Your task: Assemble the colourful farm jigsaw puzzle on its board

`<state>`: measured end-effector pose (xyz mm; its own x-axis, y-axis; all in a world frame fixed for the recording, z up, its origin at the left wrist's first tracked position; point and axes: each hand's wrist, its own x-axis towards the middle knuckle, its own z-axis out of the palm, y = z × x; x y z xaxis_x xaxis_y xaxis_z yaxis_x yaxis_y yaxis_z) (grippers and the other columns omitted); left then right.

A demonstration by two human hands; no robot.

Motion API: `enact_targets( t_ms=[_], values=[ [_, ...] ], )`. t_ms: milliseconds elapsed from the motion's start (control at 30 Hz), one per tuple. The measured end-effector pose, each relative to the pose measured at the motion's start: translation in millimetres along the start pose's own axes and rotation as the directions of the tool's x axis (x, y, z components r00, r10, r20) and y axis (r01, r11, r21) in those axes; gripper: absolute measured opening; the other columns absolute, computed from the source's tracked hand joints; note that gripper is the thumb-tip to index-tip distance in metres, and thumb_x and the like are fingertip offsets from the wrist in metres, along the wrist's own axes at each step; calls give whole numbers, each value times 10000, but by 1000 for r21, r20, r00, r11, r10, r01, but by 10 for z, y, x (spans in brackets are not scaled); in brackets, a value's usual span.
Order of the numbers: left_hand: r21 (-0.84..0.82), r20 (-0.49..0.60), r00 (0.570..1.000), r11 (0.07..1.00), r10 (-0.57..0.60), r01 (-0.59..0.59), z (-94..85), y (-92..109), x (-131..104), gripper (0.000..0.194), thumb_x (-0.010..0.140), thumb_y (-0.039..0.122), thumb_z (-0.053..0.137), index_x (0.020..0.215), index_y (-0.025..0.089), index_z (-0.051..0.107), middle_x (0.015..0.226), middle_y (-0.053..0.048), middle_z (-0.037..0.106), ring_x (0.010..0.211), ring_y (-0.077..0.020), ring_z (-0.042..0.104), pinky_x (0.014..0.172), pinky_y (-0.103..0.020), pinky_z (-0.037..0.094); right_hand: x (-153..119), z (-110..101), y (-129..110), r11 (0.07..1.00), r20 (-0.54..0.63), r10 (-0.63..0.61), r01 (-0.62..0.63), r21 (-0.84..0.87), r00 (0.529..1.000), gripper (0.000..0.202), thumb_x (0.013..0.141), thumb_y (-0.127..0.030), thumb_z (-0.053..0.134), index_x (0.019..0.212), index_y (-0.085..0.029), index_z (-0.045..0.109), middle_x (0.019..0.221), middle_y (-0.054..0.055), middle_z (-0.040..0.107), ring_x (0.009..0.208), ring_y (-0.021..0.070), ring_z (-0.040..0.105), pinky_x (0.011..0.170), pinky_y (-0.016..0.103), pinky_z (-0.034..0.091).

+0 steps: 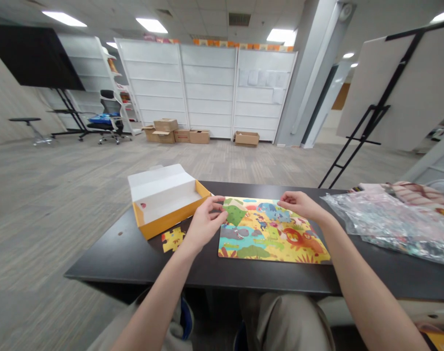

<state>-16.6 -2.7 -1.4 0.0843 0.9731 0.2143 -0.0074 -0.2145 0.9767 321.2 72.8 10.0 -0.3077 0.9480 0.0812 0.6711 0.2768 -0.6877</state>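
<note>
A brightly coloured animal jigsaw puzzle [269, 239] lies flat on the dark table, with a lion, a hippo and elephants on it. My left hand [207, 219] is at its upper left corner, thumb and fingers closed on a green puzzle piece [236, 213] that overlaps the picture. At the top edge, my right hand [300, 204] has its fingers curled together over the picture near the elephants; whatever they may hold is hidden. Left of my left wrist, loose yellow puzzle pieces [172, 239] rest on the table beside the box.
An opened yellow box [170, 204] with a white inside stands at the left of the black table [134, 258]. Clear plastic bags [397, 219] are heaped at the right. Beyond the table are an easel stand [375, 112], cardboard boxes [165, 131] and an office chair [110, 117].
</note>
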Motion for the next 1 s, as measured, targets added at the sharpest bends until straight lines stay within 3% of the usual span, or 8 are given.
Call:
enact_targets(
  t_ms=[200,367,467,533,600,767,900,1000],
  values=[
    [-32,94,996,999,8,-5,474,-106,125,263,796,223,670,1050,157,648,936,-11,596,668,-108,688,663,-255,584,-90,191,-440,916,142,-146,80,394,979,420,782,-562,740,926,-172,682,838,46,701,680,135,599,611,266,468],
    [9,130,991,1000,-4,2,706,-126,147,210,818,194,639,1026,164,637,858,1,634,644,-114,679,594,-224,549,-84,286,-498,865,141,-170,79,496,975,386,736,-462,826,960,-183,682,780,14,686,685,137,628,646,270,499],
    [146,140,988,985,71,-91,733,-159,143,222,843,172,607,1062,182,646,821,-2,676,730,-140,694,703,-267,570,-17,177,-286,878,-68,-121,139,457,990,369,777,-489,782,968,-193,674,777,12,691,686,138,628,646,265,496],
    [284,139,980,942,142,-177,714,-204,138,243,845,148,600,1077,201,647,909,-26,716,875,-172,706,834,-316,568,34,38,-58,896,-275,-64,176,408,959,386,777,-517,764,973,-199,667,831,26,713,741,153,647,683,272,506],
    [411,160,969,880,189,-240,678,-251,129,243,849,145,595,1078,211,643,1024,-44,728,997,-200,692,920,-350,543,71,-108,193,935,-403,30,117,336,915,409,750,-526,769,970,-195,671,855,43,728,762,168,656,702,282,512],
    [572,210,962,776,176,-267,580,-272,98,186,879,194,581,1053,222,640,1095,-39,728,1056,-227,674,957,-371,523,87,-254,649,972,-406,191,-115,205,894,397,724,-485,733,953,-163,700,809,79,747,698,191,655,633,292,511],
    [616,212,966,746,150,-251,524,-202,71,168,894,209,571,1047,224,636,1113,-30,727,1062,-229,675,964,-379,519,138,-169,813,984,-351,178,-168,60,920,314,786,-385,630,966,-148,732,755,69,735,649,178,639,587,271,500],
    [635,213,965,730,151,-254,488,-171,51,170,892,199,567,1045,225,636,1120,-30,724,1067,-226,674,959,-370,522,201,-119,922,974,-377,148,-201,-106,914,293,806,-309,585,992,-156,753,773,71,746,678,184,658,617,274,519]
  ],
)
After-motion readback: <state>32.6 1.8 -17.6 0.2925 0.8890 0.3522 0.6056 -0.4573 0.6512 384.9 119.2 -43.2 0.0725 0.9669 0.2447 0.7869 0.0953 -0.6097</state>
